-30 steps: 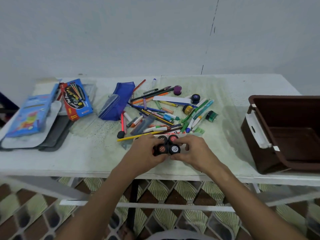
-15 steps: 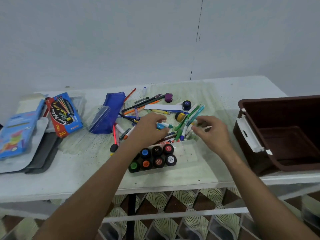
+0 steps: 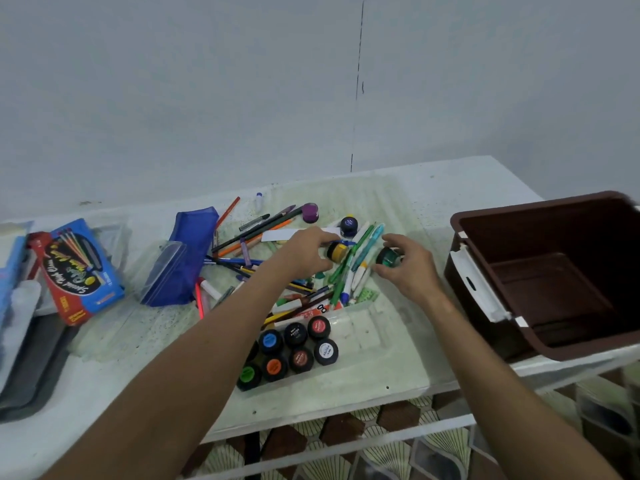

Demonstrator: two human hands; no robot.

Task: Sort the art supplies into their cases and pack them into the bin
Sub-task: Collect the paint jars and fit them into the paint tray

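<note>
Left hand: centre of frame, fingers curled round a yellow paint pot in the pile of pens and pencils.
Right hand: right of centre, fingers clamped on a green paint pot.
Clear tray: lower centre, on the counter; seven capped paint pots at its left end.
Purple pot and dark blue pot: loose, upper centre.
Blue pencil case: left of the pile.
Crayon box: far left.
Brown bin: right edge.
</note>
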